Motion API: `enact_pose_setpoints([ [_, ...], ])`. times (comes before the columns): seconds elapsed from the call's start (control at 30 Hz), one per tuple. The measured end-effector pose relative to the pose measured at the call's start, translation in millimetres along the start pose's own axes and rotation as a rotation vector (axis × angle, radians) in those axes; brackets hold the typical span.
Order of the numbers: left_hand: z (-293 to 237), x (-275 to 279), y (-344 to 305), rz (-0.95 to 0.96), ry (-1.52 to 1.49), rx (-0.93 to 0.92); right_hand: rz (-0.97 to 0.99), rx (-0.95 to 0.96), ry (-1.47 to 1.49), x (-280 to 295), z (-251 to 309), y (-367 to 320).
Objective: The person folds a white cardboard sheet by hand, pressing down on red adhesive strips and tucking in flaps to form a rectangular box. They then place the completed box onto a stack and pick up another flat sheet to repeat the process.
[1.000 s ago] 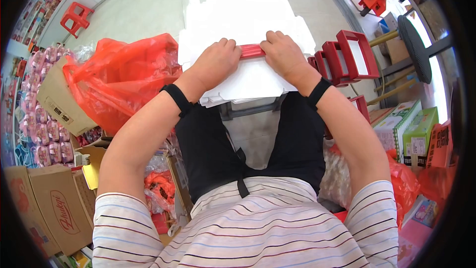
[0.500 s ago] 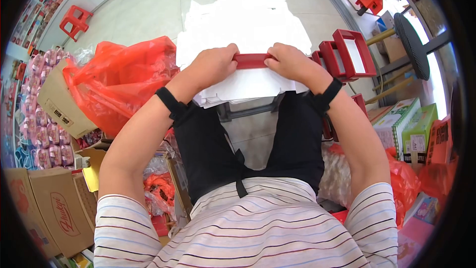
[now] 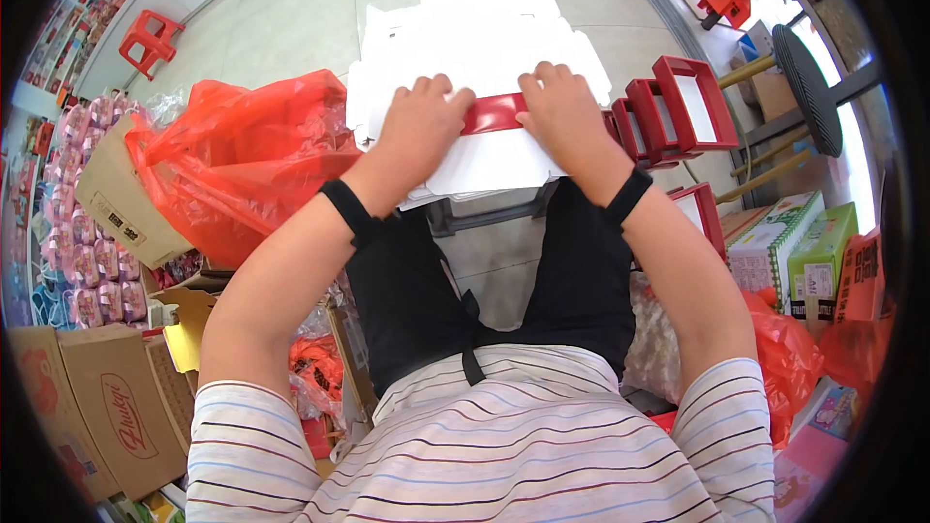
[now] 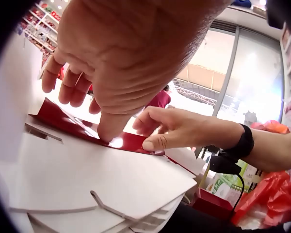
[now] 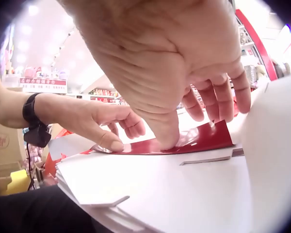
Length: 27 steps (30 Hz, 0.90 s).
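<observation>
A glossy red card strip (image 3: 492,114) lies across a stack of flat white die-cut card sheets (image 3: 475,34) in front of my knees. My left hand (image 3: 418,131) is at the strip's left end, its thumb pressing the near edge while the loosely bent fingers reach out over the white card. At the other end, my right hand (image 3: 570,124) presses with its thumb, the fingers stretched forward. In the right wrist view, the strip's end (image 5: 216,136) tilts up off the card beneath the right hand. Both thumbs touch the strip's near edge in the left wrist view.
Red open trays (image 3: 690,102) with white bottoms stand stacked to the right. A red plastic bag (image 3: 247,155) bulges close by the sheets on the left. Cardboard boxes (image 3: 121,407) sit lower left; a green box (image 3: 819,261) is at right. A red stool (image 3: 148,42) stands farther off.
The strip looks wider and flatter than half a second ago, when both hands gripped its ends as a narrow band. The fingers have since loosened and spread forward over the white card.
</observation>
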<state>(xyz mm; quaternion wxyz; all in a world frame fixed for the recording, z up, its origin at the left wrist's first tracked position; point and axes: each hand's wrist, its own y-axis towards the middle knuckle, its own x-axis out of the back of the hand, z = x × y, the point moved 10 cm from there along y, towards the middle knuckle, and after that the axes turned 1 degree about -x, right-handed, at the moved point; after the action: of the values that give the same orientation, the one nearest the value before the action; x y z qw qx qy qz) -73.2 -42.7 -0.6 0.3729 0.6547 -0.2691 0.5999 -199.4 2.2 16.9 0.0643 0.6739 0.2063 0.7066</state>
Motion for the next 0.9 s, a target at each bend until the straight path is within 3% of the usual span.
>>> enact_pose_setpoints([
  [0.03,-13,1,-3,0.009,0.027,-0.058,-0.031,0.048,-0.008,1,8,-5],
  [0.07,-23,-9,-7,0.125,-0.035,-0.055,-0.179,0.147,0.098,7,21,-18],
  [0.17,-44,-3,-33,-0.216,-0.024,-0.131,-0.111,0.139,0.23,-5,56,-52],
  [0.27,-53,0,-45,-0.163,-0.026,-0.073,-0.003,0.061,0.262,-15,54,-60],
  [0.5,-29,-3,-55,-0.042,-0.049,0.034,0.011,-0.022,0.208,-14,22,-63],
  [0.9,-53,-11,-45,-0.119,-0.02,0.025,0.011,0.044,0.249,-13,44,-55],
])
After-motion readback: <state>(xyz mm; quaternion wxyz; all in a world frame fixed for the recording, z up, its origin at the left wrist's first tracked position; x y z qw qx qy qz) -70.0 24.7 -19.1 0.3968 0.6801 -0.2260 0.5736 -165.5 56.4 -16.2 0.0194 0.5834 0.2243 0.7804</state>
